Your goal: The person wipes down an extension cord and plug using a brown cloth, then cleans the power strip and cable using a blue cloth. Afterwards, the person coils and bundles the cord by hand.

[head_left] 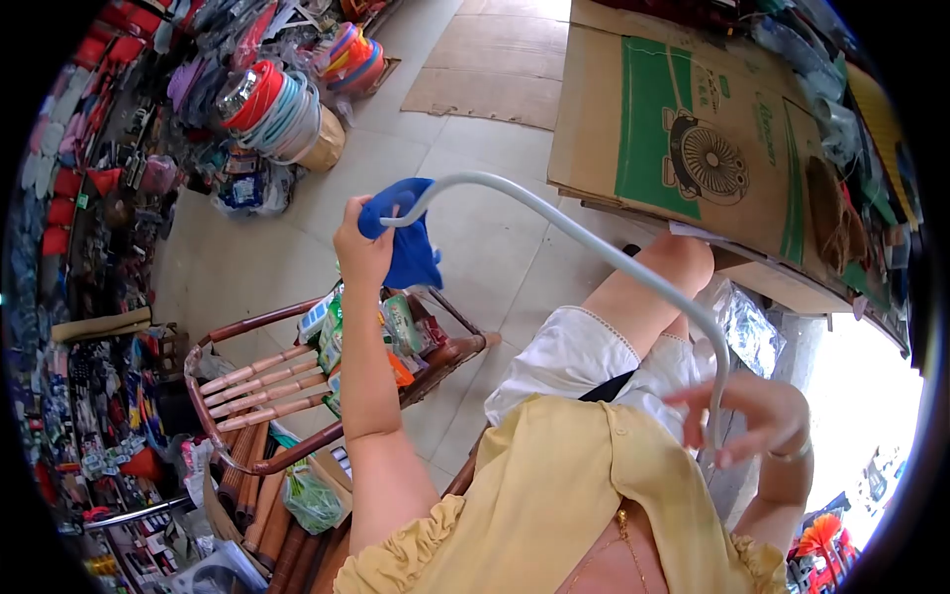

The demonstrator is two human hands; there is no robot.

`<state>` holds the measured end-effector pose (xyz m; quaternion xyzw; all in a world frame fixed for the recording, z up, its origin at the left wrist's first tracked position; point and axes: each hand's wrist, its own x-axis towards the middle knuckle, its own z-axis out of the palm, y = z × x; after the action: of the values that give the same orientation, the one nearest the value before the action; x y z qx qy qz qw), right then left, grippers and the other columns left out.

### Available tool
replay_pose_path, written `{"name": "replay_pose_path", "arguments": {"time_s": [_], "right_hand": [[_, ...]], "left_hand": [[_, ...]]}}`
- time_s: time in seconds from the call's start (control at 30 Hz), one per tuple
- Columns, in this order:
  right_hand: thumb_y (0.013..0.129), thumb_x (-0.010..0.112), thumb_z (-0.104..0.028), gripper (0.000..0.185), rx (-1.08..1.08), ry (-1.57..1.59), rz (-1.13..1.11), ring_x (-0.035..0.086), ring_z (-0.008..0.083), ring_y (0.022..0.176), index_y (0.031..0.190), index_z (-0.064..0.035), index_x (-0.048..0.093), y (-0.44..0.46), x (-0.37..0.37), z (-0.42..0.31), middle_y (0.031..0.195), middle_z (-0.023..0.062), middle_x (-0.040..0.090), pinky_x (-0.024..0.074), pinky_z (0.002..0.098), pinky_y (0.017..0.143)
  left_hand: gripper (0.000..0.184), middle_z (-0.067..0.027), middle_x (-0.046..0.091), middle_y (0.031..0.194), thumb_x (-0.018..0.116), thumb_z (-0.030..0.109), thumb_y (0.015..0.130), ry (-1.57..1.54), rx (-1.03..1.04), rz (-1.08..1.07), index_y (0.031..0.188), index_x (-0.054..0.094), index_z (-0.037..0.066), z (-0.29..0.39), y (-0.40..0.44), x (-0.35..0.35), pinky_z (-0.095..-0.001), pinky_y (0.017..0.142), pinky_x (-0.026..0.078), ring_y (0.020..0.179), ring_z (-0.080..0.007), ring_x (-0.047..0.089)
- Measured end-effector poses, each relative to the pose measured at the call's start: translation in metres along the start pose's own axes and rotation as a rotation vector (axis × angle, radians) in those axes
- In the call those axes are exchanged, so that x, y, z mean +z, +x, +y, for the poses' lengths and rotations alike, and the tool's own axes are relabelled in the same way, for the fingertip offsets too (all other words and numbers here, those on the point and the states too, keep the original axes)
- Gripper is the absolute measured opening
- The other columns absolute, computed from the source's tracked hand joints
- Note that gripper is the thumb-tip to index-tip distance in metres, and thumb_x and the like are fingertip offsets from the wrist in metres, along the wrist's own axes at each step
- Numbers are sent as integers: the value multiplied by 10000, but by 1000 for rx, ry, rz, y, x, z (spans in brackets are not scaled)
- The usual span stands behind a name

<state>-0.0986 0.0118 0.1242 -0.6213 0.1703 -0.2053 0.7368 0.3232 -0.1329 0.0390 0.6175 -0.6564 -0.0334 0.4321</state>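
A long curved pale-grey tube (584, 238) arcs through the air across the front of my body. With its fingers closed, my left hand (363, 241) holds a blue cloth (411, 259) together with the tube's far end. Close to the tube's other end, beside my lap, is my right hand (767, 416). Its fingers look spread and slightly blurred, and the tube passes in front of them. Whether they touch it is hard to see.
A brown bamboo chair (327, 433) with packages on it stands at my left. Stacked buckets (282, 114) and heaped goods line the left side. A large cardboard box (643, 124) sits ahead on the right, and flattened cardboard (485, 64) lies on the tiled floor.
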Motion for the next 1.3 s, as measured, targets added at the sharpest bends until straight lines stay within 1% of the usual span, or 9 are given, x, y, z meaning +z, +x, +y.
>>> {"name": "replay_pose_path", "arguments": {"time_s": [0.07, 0.23, 0.33, 0.47, 0.5, 0.67, 0.8, 1.2, 1.3], "right_hand": [[755, 678, -137, 686, -113, 230, 48, 591, 186, 821, 1309, 61, 325, 34, -5, 9, 887, 95, 597, 465, 301, 722], [757, 636, -94, 720, -295, -1, 329, 361, 199, 1186, 1359, 3, 253, 113, 2, 1, 1280, 143, 382, 305, 349, 966], [786, 602, -86, 753, -449, -482, 511, 251, 272, 1304, 1392, 8, 165, 144, 1, 19, 1444, 160, 179, 222, 388, 1036], [835, 595, -194, 652, -532, -693, 500, 312, 282, 1253, 1355, 10, 259, 155, 4, 10, 1328, 175, 353, 216, 392, 1037], [852, 561, -209, 376, -612, -675, 631, 487, 229, 954, 1146, 8, 470, 159, 3, 12, 974, 99, 528, 350, 371, 865], [940, 421, -302, 302, -447, 22, 510, 483, 150, 673, 936, -15, 515, 123, 6, 6, 750, 40, 490, 399, 270, 646], [940, 353, -444, 447, -659, 0, 602, 371, 109, 529, 672, -88, 380, 78, 1, -13, 587, 9, 401, 309, 246, 506], [938, 296, -485, 461, -707, 59, 542, 287, 96, 438, 611, -161, 326, 30, 2, -25, 498, -65, 347, 256, 259, 483], [946, 306, -462, 443, -767, 185, 567, 299, 89, 443, 619, -164, 345, 26, -7, -33, 493, -55, 347, 290, 251, 514]], "left_hand": [[272, -142, 621, 723, 711, 185, 744, -59, 16, -13, 906, 541, 49, 29, -3, -8, -304, 622, 473, 691, -251, 636], [221, -105, 636, 748, 695, 119, 762, -271, 13, -113, 907, 561, 19, 90, -11, -16, -279, 635, 477, 691, -171, 622], [205, -105, 645, 785, 682, 93, 765, -399, -53, -268, 917, 571, 10, 119, -18, -11, -290, 656, 485, 729, -152, 623], [292, -120, 644, 826, 669, 137, 754, -528, 74, -557, 1006, 567, 28, 150, -34, 12, -302, 669, 486, 759, -163, 625], [355, -151, 638, 844, 659, 155, 750, -746, 100, -472, 1067, 547, 41, 155, -41, 28, -313, 682, 488, 781, -217, 645], [402, -169, 624, 809, 670, 111, 690, -480, 274, -556, 1069, 541, 83, 146, -57, 52, -364, 669, 488, 793, -353, 615], [318, -137, 614, 761, 705, 110, 644, -361, 202, -452, 903, 524, 77, 122, -81, 78, -402, 607, 464, 725, -365, 587], [271, -83, 605, 773, 671, 75, 653, -276, 501, -252, 892, 542, 74, 84, -87, 91, -400, 713, 444, 701, -303, 581], [278, -103, 610, 807, 676, 71, 672, -479, 364, -273, 922, 553, 65, 89, -84, 87, -374, 707, 457, 728, -300, 592]]}}
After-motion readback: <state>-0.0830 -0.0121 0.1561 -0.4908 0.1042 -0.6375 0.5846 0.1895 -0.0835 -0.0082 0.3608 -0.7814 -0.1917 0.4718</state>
